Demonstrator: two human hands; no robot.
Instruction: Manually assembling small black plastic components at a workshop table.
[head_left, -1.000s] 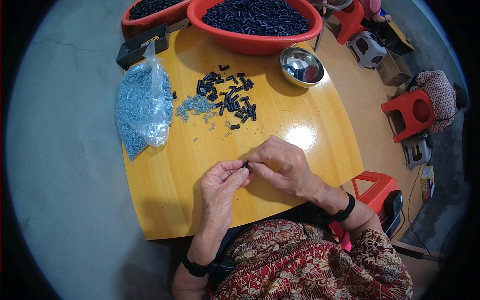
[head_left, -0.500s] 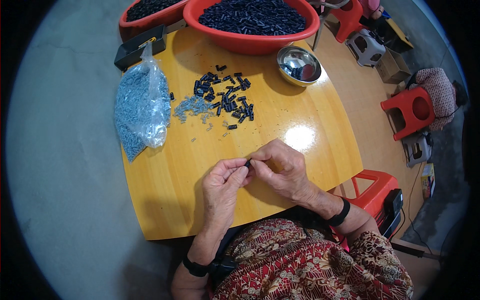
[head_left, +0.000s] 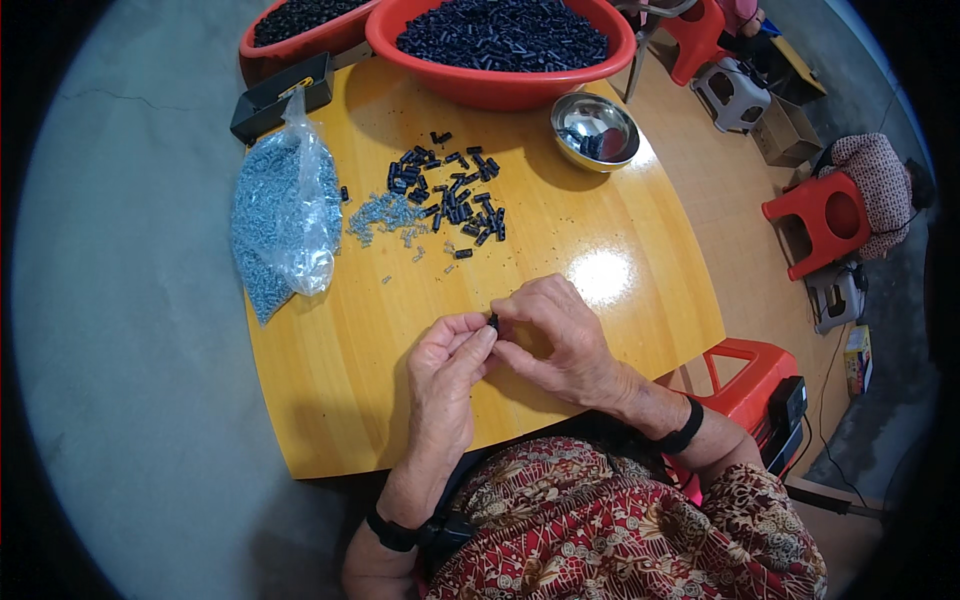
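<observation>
Left hand: the left hand (head_left: 447,370) rests low over the near part of the table, fingers curled, thumb and forefinger pinching the small black part (head_left: 493,321) from its left side.
Right hand: the right hand (head_left: 555,335) meets it from the other side, fingertips closed on the same black part, knuckles arched above the wood.
Black part: a tiny dark piece held between both hands just above the yellow wooden table (head_left: 610,215); how it is shaped I cannot tell, it is too small.
Loose pile: a scatter of black pieces (head_left: 455,195) lies farther up the table, with a small heap of pale grey bits (head_left: 385,215) touching its left edge.
Bag: a clear plastic bag of grey bits (head_left: 283,215) lies at the table's left edge, near the heap.
Basins: a red basin (head_left: 500,85) full of dark pieces sits at the far edge, a second red basin (head_left: 300,45) beside it.
Bowl: a steel bowl (head_left: 594,131) stands just right of the big basin.
Stool: a red plastic stool (head_left: 825,220) stands on the floor, well apart to the right.
</observation>
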